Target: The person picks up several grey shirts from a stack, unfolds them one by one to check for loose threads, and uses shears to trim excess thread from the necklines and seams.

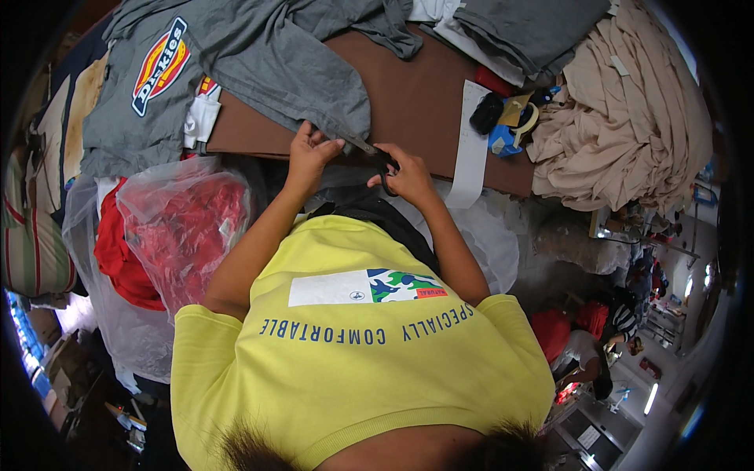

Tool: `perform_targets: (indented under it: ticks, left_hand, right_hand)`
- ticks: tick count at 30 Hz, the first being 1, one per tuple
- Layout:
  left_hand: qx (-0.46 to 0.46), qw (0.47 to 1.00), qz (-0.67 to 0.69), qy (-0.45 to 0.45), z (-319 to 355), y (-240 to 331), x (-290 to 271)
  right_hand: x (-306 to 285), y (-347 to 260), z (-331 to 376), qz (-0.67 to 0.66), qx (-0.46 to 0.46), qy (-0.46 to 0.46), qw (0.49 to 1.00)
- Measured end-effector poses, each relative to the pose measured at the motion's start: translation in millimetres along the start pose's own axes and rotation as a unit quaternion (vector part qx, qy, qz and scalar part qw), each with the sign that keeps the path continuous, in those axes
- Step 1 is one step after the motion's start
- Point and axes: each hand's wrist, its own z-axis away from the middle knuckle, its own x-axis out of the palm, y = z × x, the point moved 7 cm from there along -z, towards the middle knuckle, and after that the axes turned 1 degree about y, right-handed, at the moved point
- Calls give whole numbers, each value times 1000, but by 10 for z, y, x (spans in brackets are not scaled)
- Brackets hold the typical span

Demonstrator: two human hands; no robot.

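A grey shirt (267, 67) with a colourful printed badge lies spread over the brown table, one part of it reaching the near edge. There my left hand (311, 157) pinches the border of the cloth, thumb toward the right; the exact grip is partly hidden. In my right hand (408, 177) is a pair of dark scissors (361, 144), its handle loops around the fingers. The blades point left, toward the cloth's edge beside my left thumb. Whether they touch the cloth, I cannot tell.
Right of my hands, the brown tabletop (416, 94) bears a white paper strip (469, 145), a tape roll (525, 125) and a black object (486, 114). A beige fabric pile (620, 118) stands at the far right. Clear plastic bags with red cloth (184, 228) stand left. People work lower right.
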Motion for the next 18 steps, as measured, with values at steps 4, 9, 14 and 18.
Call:
perform_targets:
  ticks: [4, 9, 14, 18]
  left_hand:
    - [-39, 998, 31, 46, -50, -19, -88]
    - [-11, 998, 36, 50, -97, -38, -190]
    - [-4, 999, 30, 27, -85, 13, -110]
    - [-5, 999, 16, 31, -76, 42, -90]
  right_hand:
    - [26, 150, 55, -23, 31, 5, 999]
    - [40, 23, 2, 7, -2, 8, 1000]
    - [60, -63, -106, 19, -3, -9, 1000]
    - [104, 110, -83, -9, 6, -2, 1000]
